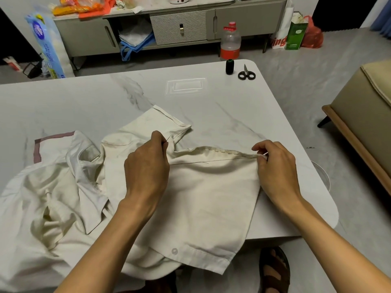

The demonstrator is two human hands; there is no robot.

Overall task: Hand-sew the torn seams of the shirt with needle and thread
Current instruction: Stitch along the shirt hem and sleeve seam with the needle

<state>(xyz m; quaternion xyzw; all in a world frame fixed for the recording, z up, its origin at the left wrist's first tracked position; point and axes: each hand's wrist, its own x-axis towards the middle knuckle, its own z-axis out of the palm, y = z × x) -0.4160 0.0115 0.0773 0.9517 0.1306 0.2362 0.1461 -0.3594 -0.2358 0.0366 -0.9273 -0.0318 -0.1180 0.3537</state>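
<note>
A cream shirt (203,199) lies spread on the white marble table (84,98), part of it hanging over the near edge. Dark running stitches show along a folded seam (224,150) between my hands. My left hand (148,166) pinches a thin needle (169,138) whose tip points up and right. A dark thread (211,160) runs taut from that hand to the seam's right end. There my right hand (277,166) pinches the fabric edge between thumb and fingertips.
A dark thread spool (229,66) and small black scissors (246,73) sit at the table's far right corner. A plastic bottle (230,41) stands on the floor behind. A beige sofa (364,123) is at the right; a low cabinet (169,28) is at the back.
</note>
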